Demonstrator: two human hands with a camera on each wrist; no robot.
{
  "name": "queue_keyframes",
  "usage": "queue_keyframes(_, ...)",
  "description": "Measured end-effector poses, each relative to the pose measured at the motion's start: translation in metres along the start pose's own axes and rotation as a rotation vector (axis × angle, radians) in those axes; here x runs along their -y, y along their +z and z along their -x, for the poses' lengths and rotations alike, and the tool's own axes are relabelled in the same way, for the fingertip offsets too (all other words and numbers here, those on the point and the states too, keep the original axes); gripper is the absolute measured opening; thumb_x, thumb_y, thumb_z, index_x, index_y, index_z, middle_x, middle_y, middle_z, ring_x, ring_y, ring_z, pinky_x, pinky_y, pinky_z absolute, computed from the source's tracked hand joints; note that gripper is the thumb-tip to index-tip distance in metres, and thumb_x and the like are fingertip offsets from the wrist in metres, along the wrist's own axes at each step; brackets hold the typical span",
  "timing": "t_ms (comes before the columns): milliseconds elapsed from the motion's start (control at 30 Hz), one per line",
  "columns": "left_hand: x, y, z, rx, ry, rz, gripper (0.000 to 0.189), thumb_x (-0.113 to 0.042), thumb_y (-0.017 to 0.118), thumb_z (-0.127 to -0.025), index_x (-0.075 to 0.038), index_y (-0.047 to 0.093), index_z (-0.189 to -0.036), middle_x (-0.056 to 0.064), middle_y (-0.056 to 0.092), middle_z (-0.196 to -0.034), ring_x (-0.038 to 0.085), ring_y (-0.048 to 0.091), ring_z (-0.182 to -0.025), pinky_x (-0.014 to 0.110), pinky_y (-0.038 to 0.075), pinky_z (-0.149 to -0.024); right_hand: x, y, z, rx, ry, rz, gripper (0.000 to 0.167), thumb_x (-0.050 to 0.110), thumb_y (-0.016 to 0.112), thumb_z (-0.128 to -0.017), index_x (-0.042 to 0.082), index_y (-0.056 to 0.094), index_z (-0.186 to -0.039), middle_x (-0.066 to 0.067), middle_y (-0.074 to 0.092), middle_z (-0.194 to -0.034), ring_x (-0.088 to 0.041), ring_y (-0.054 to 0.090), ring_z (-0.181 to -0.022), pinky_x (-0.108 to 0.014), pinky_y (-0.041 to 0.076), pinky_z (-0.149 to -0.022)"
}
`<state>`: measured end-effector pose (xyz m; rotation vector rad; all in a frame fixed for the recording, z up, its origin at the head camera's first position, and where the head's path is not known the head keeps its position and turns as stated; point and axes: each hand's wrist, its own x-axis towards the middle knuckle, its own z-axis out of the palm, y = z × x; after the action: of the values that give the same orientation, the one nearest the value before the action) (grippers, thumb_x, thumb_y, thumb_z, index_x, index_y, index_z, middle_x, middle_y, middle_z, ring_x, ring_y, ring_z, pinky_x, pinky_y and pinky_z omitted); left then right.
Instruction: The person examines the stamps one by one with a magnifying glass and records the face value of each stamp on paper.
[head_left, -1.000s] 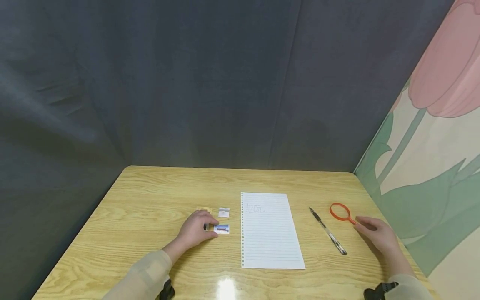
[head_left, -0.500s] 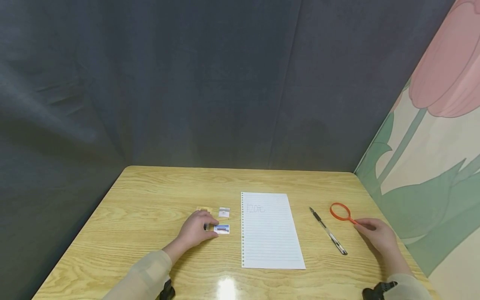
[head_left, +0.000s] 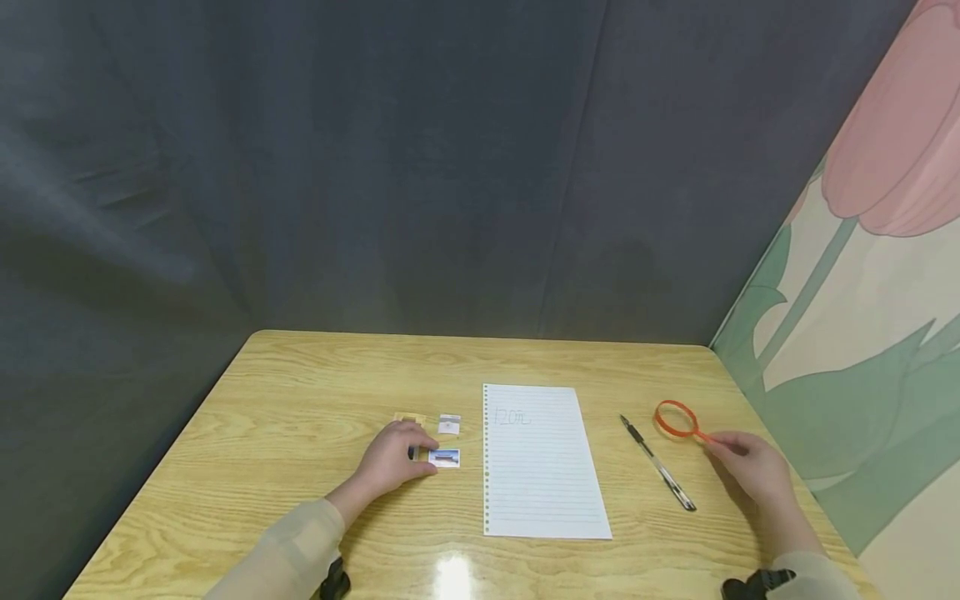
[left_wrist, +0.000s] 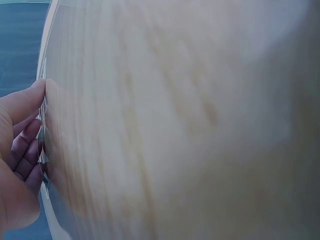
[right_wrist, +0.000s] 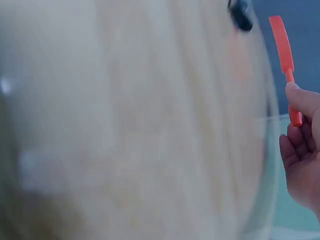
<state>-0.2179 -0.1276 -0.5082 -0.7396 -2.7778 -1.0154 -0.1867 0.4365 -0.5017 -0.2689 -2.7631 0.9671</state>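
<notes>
My right hand (head_left: 753, 468) pinches the handle of a red-orange magnifying glass (head_left: 657, 419) at the right of the table. In the right wrist view, the magnifying glass (right_wrist: 282, 45) shows edge-on, its handle between thumb and fingers and its ring clear of the tabletop. At left centre my left hand (head_left: 392, 458) rests on the table, thumb and forefinger apart at the left edge of a small blue-and-white stamp-like picture (head_left: 445, 458). A greyish-white stamp (head_left: 449, 424) lies just beyond it. A yellow stamp (head_left: 409, 417) is partly hidden behind the fingers, and another piece shows between them.
A lined sheet of paper (head_left: 543, 475) with handwriting near its top lies at mid-table. A black-gripped pen (head_left: 657, 463) lies between the paper and the right hand. A dark curtain (head_left: 450, 167) stands behind the table, and a flower-painted wall (head_left: 870, 317) on the right.
The right hand has raised the magnifying glass slightly and shifted it a little leftward. The left hand and the stamps have stayed in place.
</notes>
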Motion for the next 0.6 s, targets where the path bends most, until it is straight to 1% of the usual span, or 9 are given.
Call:
queue_keyframes(100,0.000,0.000,0.000,-0.001,0.011,-0.016,0.030,-0.021,0.089,-0.073,-0.013,0.078,-0.099,-0.003,0.068,-0.100,0.025,0.061,-0.103,0.047,0.049,-0.096,0.013,-0.001,-0.001,-0.009,-0.047,-0.016,0.039,0.033,0.069,-0.094,-0.003,0.071,-0.109,-0.020,0.066,-0.106,-0.004,0.055,-0.080,-0.023,0.049,-0.061)
queue_keyframes(167,0.000,0.000,0.000,-0.002,0.013,-0.021,0.030,-0.022,0.089,-0.073,-0.013,0.078,-0.099,-0.004,0.068,-0.100,0.024,0.061,-0.102,0.047,0.049,-0.095,0.024,0.000,-0.002,-0.025,-0.096,-0.034,0.034,0.029,0.071,-0.093,-0.002,0.072,-0.107,-0.020,0.066,-0.105,0.004,0.051,-0.077,-0.019,0.048,-0.060)
queue_keyframes(233,0.000,0.000,0.000,-0.001,0.014,-0.024,0.029,-0.022,0.088,-0.073,-0.013,0.078,-0.099,-0.004,0.068,-0.100,0.024,0.061,-0.102,0.047,0.049,-0.095,0.035,0.002,-0.004,-0.047,-0.164,-0.047,0.027,0.022,0.072,-0.092,-0.002,0.073,-0.104,-0.019,0.066,-0.102,0.009,0.050,-0.076,-0.016,0.048,-0.061)
queue_keyframes(300,-0.001,0.000,0.000,0.001,0.014,-0.024,0.029,-0.022,0.088,-0.074,-0.012,0.078,-0.099,-0.005,0.068,-0.100,0.023,0.061,-0.102,0.047,0.049,-0.096,0.046,0.006,-0.005,-0.067,-0.231,-0.066,0.019,0.015,0.074,-0.090,-0.001,0.075,-0.100,-0.017,0.067,-0.098,0.010,0.051,-0.076,-0.013,0.047,-0.063)
queue_keyframes(433,-0.001,-0.001,-0.001,0.007,0.016,-0.018,0.029,-0.022,0.088,-0.074,-0.012,0.078,-0.099,-0.004,0.068,-0.100,0.024,0.061,-0.103,0.048,0.048,-0.098,0.068,0.017,-0.007,-0.074,-0.325,-0.107,0.010,0.006,0.076,-0.087,0.000,0.075,-0.094,-0.014,0.067,-0.095,0.004,0.054,-0.077,-0.011,0.047,-0.064)
queue_keyframes(500,-0.001,-0.001,-0.001,0.007,0.013,-0.015,0.029,-0.021,0.088,-0.074,-0.012,0.078,-0.099,-0.003,0.068,-0.100,0.025,0.061,-0.105,0.049,0.045,-0.101,0.079,0.023,-0.006,-0.057,-0.339,-0.105,0.008,0.006,0.076,-0.087,0.001,0.075,-0.094,-0.012,0.067,-0.094,-0.001,0.056,-0.078,-0.013,0.048,-0.065)
queue_keyframes(600,0.000,-0.001,0.000,0.005,0.009,-0.013,0.028,-0.020,0.088,-0.074,-0.012,0.078,-0.099,-0.003,0.069,-0.101,0.027,0.060,-0.108,0.051,0.040,-0.107,0.096,0.034,-0.003,-0.009,-0.319,-0.109,0.008,0.009,0.075,-0.088,0.004,0.075,-0.094,-0.009,0.066,-0.096,-0.010,0.056,-0.080,-0.018,0.049,-0.066)
